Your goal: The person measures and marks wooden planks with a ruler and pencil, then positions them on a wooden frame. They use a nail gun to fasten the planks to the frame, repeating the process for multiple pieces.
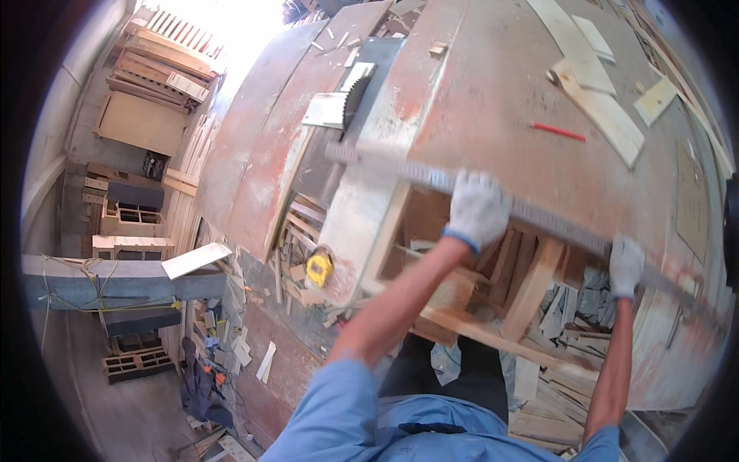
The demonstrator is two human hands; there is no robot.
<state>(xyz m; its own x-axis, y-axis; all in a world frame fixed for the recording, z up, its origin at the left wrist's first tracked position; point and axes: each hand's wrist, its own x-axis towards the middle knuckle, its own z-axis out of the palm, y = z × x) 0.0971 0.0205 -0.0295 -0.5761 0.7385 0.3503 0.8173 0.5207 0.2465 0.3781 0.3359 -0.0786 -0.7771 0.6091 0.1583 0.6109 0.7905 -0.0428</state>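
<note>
In white work gloves, my left hand point(479, 206) and my right hand point(626, 266) are both closed on a long grey metal bar point(562, 227), blurred by motion. The bar slants across the front of a wooden worktable point(477, 100), from near the saw blade down to the far right. Its left end seems to carry a short crosspiece; the blur hides the detail. Beyond that end, a toothed circular saw blade point(356, 96) stands up through the tabletop, with pale wood pieces point(325, 110) against it. A red pencil point(558, 132) lies on the table past my hands.
A yellow tape measure point(319, 268) sits at the table's near left corner. Below the bar is an open wooden frame point(531, 289) with offcuts beneath. Pale boards point(600, 100) lie at the far right. Lumber stacks point(165, 69) and a blue-grey beam point(123, 281) stand at left.
</note>
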